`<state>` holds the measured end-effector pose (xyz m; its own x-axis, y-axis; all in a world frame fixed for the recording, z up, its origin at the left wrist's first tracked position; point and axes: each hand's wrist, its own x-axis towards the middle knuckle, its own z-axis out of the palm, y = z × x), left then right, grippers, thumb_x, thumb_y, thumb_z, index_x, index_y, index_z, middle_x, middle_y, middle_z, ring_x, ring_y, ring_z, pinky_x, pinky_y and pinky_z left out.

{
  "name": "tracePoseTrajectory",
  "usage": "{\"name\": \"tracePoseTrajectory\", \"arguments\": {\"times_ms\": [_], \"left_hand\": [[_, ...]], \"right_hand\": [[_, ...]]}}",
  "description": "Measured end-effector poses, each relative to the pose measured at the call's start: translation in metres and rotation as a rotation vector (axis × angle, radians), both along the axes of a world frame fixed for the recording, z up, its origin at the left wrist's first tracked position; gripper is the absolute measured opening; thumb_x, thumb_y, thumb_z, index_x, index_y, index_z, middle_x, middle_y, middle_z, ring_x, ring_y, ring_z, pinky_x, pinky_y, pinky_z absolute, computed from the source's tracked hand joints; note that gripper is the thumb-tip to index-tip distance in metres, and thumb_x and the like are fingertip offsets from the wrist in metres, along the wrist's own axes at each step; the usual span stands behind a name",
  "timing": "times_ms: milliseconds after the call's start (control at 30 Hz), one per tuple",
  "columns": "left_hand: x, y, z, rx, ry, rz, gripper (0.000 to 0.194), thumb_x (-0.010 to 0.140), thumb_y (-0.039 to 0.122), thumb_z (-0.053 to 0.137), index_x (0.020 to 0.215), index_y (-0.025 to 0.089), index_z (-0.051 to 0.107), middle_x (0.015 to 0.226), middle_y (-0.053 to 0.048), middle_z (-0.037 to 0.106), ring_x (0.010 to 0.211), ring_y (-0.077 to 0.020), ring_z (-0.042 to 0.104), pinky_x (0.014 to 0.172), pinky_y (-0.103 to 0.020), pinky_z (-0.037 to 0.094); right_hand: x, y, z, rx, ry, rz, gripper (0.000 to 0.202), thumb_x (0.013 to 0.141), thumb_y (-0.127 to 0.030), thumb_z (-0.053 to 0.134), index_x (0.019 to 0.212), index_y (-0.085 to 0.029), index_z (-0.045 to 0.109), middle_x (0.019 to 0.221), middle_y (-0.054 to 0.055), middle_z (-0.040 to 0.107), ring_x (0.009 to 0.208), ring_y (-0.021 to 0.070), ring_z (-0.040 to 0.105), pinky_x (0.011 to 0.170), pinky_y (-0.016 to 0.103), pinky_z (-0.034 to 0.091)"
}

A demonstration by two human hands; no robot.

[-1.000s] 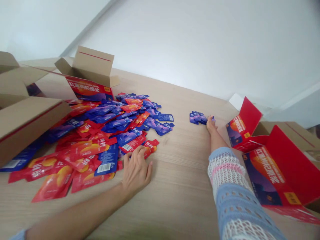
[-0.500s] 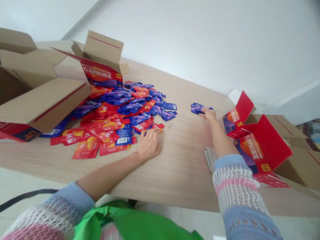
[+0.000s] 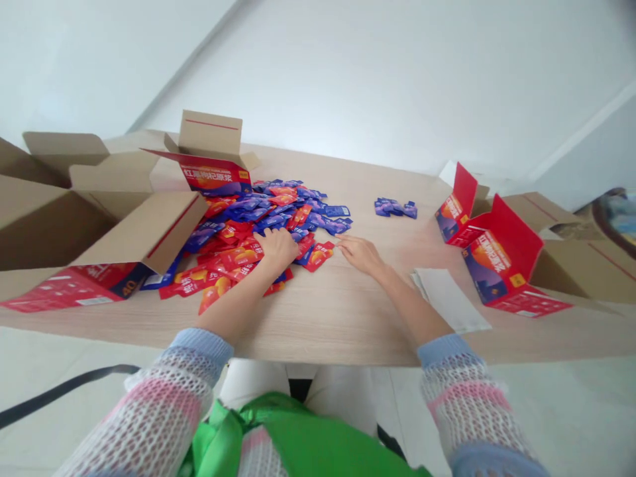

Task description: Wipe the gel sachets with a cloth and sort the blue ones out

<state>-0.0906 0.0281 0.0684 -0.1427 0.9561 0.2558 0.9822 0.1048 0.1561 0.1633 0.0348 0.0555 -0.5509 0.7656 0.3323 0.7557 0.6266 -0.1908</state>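
My left hand (image 3: 279, 246) rests on the right part of a heap of sachets (image 3: 233, 255), fingers spread and touching the packets. Some of its fingertips are hidden among them. The sachets are glossy, some red with orange fruit, others blue with purple fruit. My right hand (image 3: 362, 255) is over the bare wood just right of the heap, fingers stretched leftward with nothing visible in them. Near its fingertips lie a red sachet (image 3: 318, 256) and a blue sachet (image 3: 335, 223). Apart from the heap, a small group of blue sachets (image 3: 395, 207) lies farther back.
Open cardboard boxes stand at the left: a large one (image 3: 112, 281) near the front and a red printed one (image 3: 218, 177) behind the heap. On the right are two more open red boxes (image 3: 501, 258) (image 3: 460, 209). White sheets (image 3: 454, 301) lie beside them on the wooden table (image 3: 318, 331).
My right hand has left the small blue group and come back left toward the heap. My left hand has moved from the heap's front edge up onto it. The view has shifted.
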Motion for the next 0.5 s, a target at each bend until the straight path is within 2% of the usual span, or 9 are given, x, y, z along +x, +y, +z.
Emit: {"name": "tracePoseTrajectory", "arguments": {"times_ms": [133,233,367,500], "left_hand": [[0.003,0.006,-0.006,-0.029,0.076,-0.040,0.043,0.079,0.036,0.051,0.107,0.006,0.066,0.114,-0.025,0.064,0.112,-0.0410,0.047,0.098,-0.067,0.017],[0.004,0.012,-0.001,-0.099,0.109,-0.081,0.033,0.079,0.028,0.051,0.098,0.010,0.071,0.108,-0.025,0.066,0.108,-0.0403,0.050,0.094,-0.064,0.022],[0.003,0.007,0.012,0.000,0.144,-0.211,0.033,0.083,0.015,0.040,0.091,0.010,0.071,0.094,-0.022,0.070,0.102,-0.0344,0.056,0.091,-0.051,0.027],[0.014,-0.013,0.025,0.207,0.145,-0.259,0.036,0.087,0.014,0.034,0.086,0.011,0.070,0.081,-0.018,0.070,0.092,-0.0300,0.059,0.097,-0.051,0.023]], "right_hand": [[-0.021,-0.012,0.001,0.010,0.018,0.021,0.032,0.096,-0.027,0.041,0.112,-0.024,0.069,0.133,0.002,0.059,0.123,0.0182,0.054,0.105,0.034,0.042],[-0.032,-0.020,0.006,-0.011,0.101,0.034,0.031,0.096,-0.029,0.043,0.111,-0.028,0.069,0.133,-0.001,0.059,0.123,0.0167,0.054,0.105,0.032,0.042],[-0.041,-0.024,0.007,-0.065,0.435,-0.070,0.032,0.094,-0.035,0.043,0.108,-0.029,0.071,0.133,-0.002,0.058,0.117,0.0195,0.059,0.097,0.033,0.048],[-0.052,-0.012,0.000,-0.306,0.835,-0.215,0.040,0.093,-0.043,0.040,0.111,-0.022,0.070,0.123,0.006,0.065,0.092,0.0222,0.069,0.076,0.034,0.055]]}}
